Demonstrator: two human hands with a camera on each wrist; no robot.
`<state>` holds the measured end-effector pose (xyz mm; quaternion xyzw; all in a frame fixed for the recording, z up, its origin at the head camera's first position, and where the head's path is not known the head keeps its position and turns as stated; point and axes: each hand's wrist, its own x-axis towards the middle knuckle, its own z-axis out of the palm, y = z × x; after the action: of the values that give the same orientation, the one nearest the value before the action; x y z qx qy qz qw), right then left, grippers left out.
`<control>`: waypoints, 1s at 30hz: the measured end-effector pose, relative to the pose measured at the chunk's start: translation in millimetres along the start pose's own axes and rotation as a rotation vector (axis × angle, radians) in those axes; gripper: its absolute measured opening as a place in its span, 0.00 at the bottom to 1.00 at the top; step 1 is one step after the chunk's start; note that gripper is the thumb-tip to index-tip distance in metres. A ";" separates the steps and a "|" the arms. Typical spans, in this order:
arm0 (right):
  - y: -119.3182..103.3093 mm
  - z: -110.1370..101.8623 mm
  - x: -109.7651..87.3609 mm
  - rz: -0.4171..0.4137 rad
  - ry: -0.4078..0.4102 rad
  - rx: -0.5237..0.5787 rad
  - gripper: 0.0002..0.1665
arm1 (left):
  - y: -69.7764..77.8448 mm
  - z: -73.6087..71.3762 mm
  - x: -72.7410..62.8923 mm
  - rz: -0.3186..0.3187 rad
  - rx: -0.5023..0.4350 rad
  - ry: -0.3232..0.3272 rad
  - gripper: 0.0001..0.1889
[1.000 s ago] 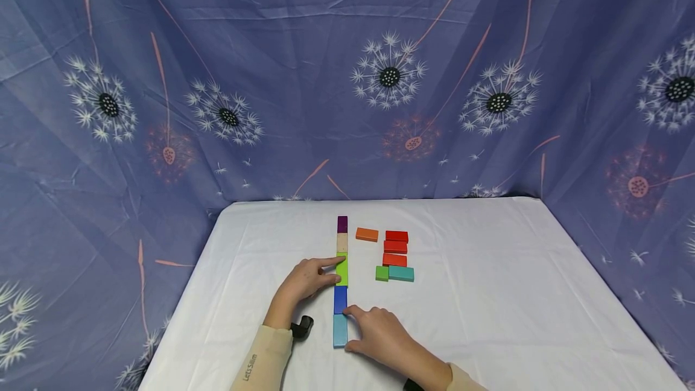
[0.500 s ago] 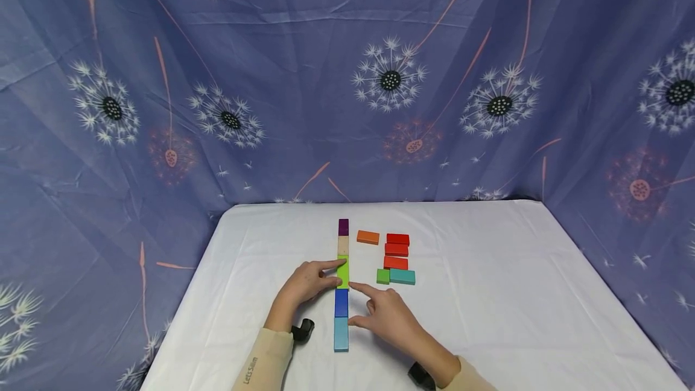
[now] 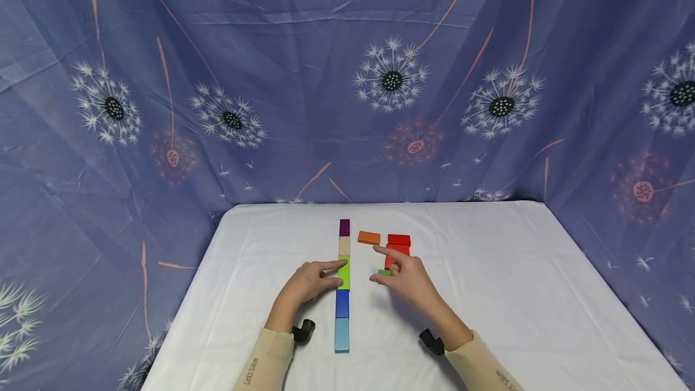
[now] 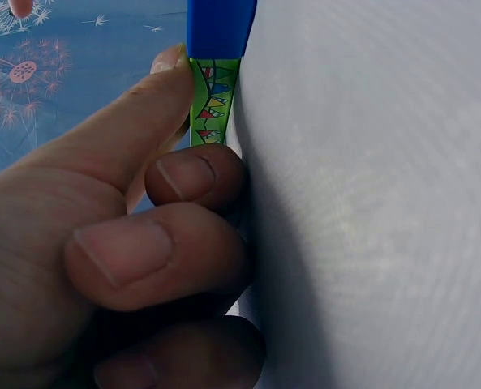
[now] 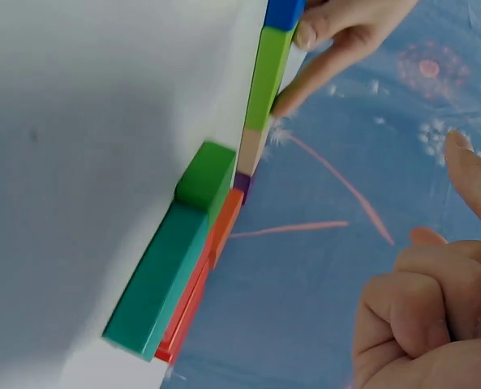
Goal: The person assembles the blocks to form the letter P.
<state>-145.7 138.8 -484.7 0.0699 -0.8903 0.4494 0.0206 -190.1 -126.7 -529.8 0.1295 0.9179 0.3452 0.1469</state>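
My left hand point(image 3: 311, 280) touches the lime green block point(image 3: 344, 274), its index fingertip towards the far end and its thumb towards the near end. In the left wrist view, a bunting pattern shows on that block's side. The lime block lies in a straight row between a natural wood block point(image 3: 344, 245) and a blue block point(image 3: 342, 303). A purple block point(image 3: 344, 227) ends the row at the back, a light blue block point(image 3: 341, 335) at the front. My right hand point(image 3: 408, 276) hovers over the right-hand blocks, index finger and thumb apart, other fingers curled, holding nothing.
An orange block point(image 3: 369, 238) lies right of the row. Beside it are red blocks point(image 3: 399, 239), partly behind my right hand. A small green block point(image 5: 207, 178) touches a teal block point(image 5: 159, 279). White cloth point(image 3: 516, 294) covers the table; a patterned curtain point(image 3: 304, 95) hangs behind.
My right hand has moved from beside the blue and light blue blocks, away from me and to the right, over the loose blocks. My left hand has stayed at the lime block.
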 end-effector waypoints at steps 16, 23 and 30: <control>29.0 -8.5 44.8 0.027 0.021 0.061 0.37 | 0.3 -1.2 -1.7 0.017 0.013 0.002 0.27; 44.8 -5.6 68.4 0.055 0.014 0.043 0.37 | -1.3 -0.6 -0.8 0.007 0.024 -0.002 0.28; 55.4 -2.3 86.1 0.110 -0.010 0.029 0.35 | -0.6 -1.5 -0.6 0.004 0.023 -0.006 0.28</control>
<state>-238.9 164.0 -518.9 0.0234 -0.8864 0.4622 -0.0093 -190.2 -128.2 -529.0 0.1342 0.9211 0.3344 0.1474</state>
